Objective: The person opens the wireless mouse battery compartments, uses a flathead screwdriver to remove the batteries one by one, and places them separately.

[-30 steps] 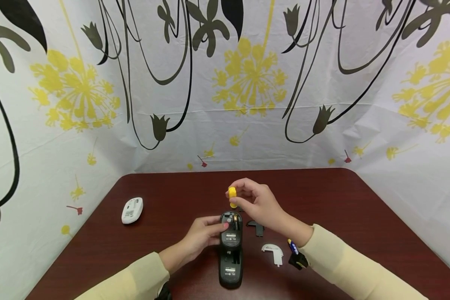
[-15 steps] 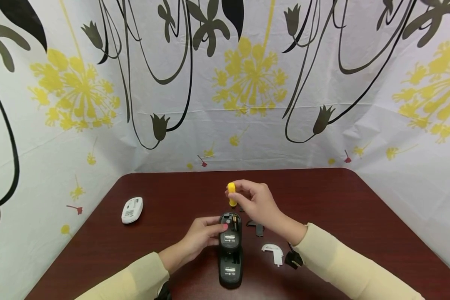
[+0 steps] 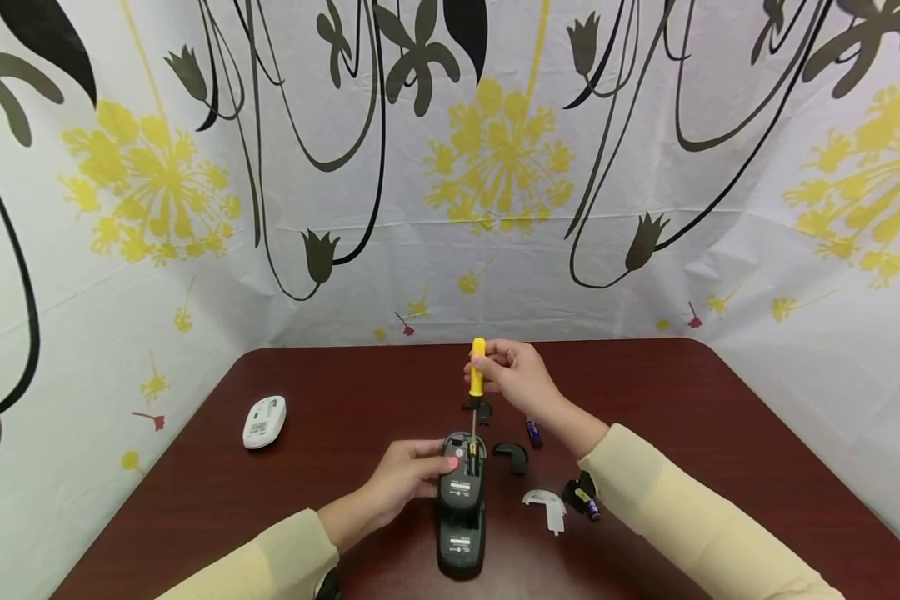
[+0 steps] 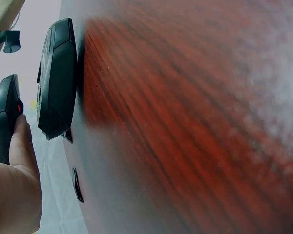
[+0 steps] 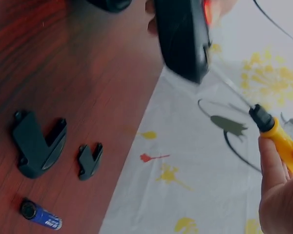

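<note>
My left hand (image 3: 405, 482) holds a black computer mouse (image 3: 459, 493) with its underside up and its battery slot uncovered. A battery (image 3: 473, 451) shows in that slot. My right hand (image 3: 523, 382) grips the yellow handle of a screwdriver (image 3: 477, 368), whose thin shaft points down to the slot's far end. From the right wrist view, the screwdriver (image 5: 282, 146) reaches to the edge of the held mouse (image 5: 183, 41). A second black mouse (image 3: 461, 546), also underside up, lies on the table just nearer to me, partly overlapped by the held one.
Right of the mice lie two black battery covers, one nearer (image 3: 513, 457) and one farther (image 3: 484, 412), and a white cover (image 3: 547, 505). A blue battery (image 3: 534, 433) and another battery (image 3: 589, 506) rest near my right forearm. A white mouse (image 3: 265, 422) sits at the far left.
My right hand has risen, and the screwdriver has swung upright so its shaft now meets the battery slot. The left hand keeps holding the mouse, barely moving.
</note>
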{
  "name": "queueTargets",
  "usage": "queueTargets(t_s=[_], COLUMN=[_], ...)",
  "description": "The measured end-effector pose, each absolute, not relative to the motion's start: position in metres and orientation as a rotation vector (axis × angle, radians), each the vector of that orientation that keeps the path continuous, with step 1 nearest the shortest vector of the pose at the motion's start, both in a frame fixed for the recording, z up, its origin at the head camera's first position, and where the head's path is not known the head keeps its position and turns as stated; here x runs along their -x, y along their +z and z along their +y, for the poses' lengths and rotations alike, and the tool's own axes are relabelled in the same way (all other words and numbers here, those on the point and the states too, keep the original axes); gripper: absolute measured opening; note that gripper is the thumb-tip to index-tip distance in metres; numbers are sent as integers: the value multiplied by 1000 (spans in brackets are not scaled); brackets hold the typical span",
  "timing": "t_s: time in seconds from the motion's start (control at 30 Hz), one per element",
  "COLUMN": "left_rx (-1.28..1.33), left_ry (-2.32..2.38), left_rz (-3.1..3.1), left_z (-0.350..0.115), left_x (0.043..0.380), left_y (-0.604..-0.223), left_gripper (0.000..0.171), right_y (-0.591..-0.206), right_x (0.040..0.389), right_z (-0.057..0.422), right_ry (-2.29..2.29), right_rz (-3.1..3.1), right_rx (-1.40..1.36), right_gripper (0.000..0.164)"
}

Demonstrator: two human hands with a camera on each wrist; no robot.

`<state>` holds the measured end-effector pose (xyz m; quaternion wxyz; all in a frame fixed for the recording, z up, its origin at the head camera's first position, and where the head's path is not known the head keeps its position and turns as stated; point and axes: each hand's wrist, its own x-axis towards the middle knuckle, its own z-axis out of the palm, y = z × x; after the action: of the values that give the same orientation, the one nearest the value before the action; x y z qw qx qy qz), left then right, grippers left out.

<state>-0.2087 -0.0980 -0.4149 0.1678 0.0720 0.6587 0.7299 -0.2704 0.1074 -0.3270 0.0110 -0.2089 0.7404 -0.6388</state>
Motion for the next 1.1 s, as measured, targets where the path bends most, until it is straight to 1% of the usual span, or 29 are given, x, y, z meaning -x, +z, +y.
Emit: queueTargets(t_s=[0.23, 0.47, 0.73, 0.9, 1.03, 1.1], left_rx=[-226, -239, -231, -228, -244, -257], left_ry=[2090, 2089, 2096, 2114, 2157, 2169], left_rz=[1849, 1851, 1842, 1837, 1842, 1847], left_z=[-97, -97, -97, -96, -100, -102], left_x=[207, 206, 204, 206, 211, 214], left_y=[-415, -414, -413, -413, -413, -413], left_gripper=[48, 48, 47, 46, 46, 47], right_y=[-336, -345, -352, -357, -359, -354], right_x=[289, 298, 303, 305, 299, 292], right_z=[111, 113, 114, 114, 106, 101], right_ry=[-1990, -1974, -1939, -1933, -1894, -1878], right_rz=[2226, 2201, 2191, 2192, 2176, 2163], right_rx=[405, 268, 231, 206, 225, 243], right_gripper=[25, 25, 29, 27, 28, 28])
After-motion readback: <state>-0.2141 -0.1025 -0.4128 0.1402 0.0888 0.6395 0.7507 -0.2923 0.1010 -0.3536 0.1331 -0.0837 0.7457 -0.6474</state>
